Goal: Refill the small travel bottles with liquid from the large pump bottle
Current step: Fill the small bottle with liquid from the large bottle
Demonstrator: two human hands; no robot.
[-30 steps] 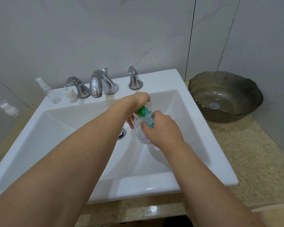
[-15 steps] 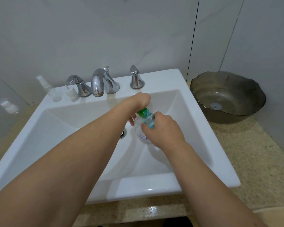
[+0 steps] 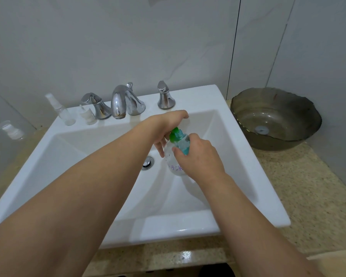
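Observation:
Over the white sink [image 3: 246,176] I hold the large clear bottle [image 3: 175,166], tilted, with blue liquid near its neck. My right hand [image 3: 200,158] grips the bottle's body. My left hand [image 3: 168,126] reaches over the top and grips the green pump top [image 3: 175,133], which sits askew on the threaded neck. A small clear spray bottle [image 3: 62,111] and a second small travel bottle [image 3: 87,116] stand on the sink's back ledge at the left. Another small clear bottle [image 3: 10,129] stands on the counter at the far left.
A chrome faucet [image 3: 121,102] with two handles [image 3: 96,106] [image 3: 165,95] stands on the back ledge. The sink drain [image 3: 147,162] lies below the bottle. A dark glass vessel basin [image 3: 276,118] sits on the speckled counter [image 3: 308,186] at the right, against the wall.
The green pump top has lifted and tipped off the neck, baring the threads. Both hands stay in place over the sink.

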